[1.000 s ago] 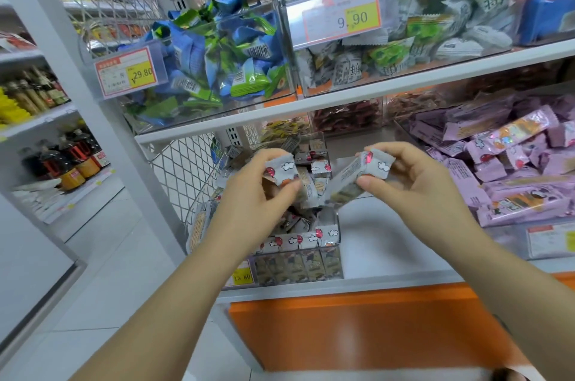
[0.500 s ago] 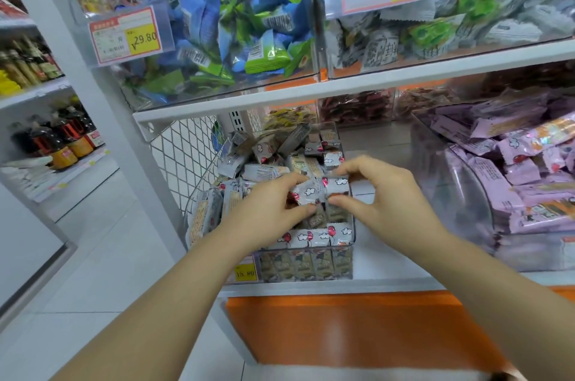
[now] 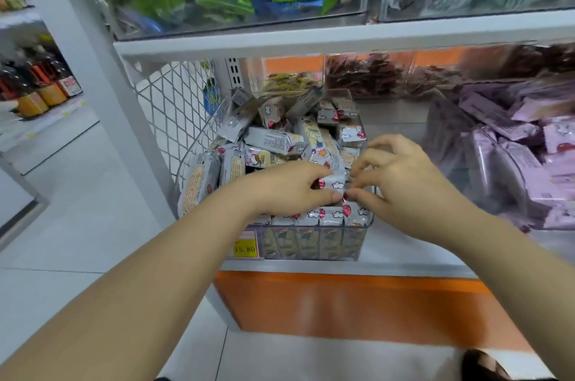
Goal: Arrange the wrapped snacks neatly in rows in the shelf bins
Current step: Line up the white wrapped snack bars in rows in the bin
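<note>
The left hand [image 3: 289,191] and right hand [image 3: 401,191] together pinch one wrapped snack [image 3: 333,184] over the front row of the clear bin [image 3: 368,222] at the shelf [image 3: 404,259] front edge, a packet that looks light, crinkly and slippery, best held by its ends.

left hand [image 3: 287,187]: bare | right hand [image 3: 407,191]: bare | forearms [image 3: 155,271]: bare | shoe tip [image 3: 480,364]: dark
</note>
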`<control>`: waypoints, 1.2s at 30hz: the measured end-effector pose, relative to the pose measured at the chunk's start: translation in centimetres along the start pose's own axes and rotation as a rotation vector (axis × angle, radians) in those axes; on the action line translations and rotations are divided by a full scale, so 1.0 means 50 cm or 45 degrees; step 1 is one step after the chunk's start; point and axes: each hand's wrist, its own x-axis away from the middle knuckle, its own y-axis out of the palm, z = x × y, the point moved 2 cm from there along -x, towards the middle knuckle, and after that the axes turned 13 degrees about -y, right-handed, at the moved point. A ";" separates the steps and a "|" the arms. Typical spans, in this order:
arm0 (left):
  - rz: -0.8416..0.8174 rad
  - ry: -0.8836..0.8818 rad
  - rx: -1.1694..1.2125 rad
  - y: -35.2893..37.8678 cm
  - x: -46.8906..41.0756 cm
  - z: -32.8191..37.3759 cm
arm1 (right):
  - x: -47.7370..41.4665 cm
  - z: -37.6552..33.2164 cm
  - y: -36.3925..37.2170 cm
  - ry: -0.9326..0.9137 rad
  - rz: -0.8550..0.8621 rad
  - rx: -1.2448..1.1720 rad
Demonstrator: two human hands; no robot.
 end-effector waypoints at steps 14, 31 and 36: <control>0.562 0.039 0.349 -0.074 0.074 0.024 | 0.027 0.008 0.007 0.021 0.017 -0.200; 0.310 -0.072 0.229 0.019 -0.038 0.051 | 0.070 0.035 -0.032 0.345 0.460 -0.521; 0.244 -0.086 0.189 0.012 -0.045 0.047 | 0.082 0.035 -0.032 0.380 0.435 -0.532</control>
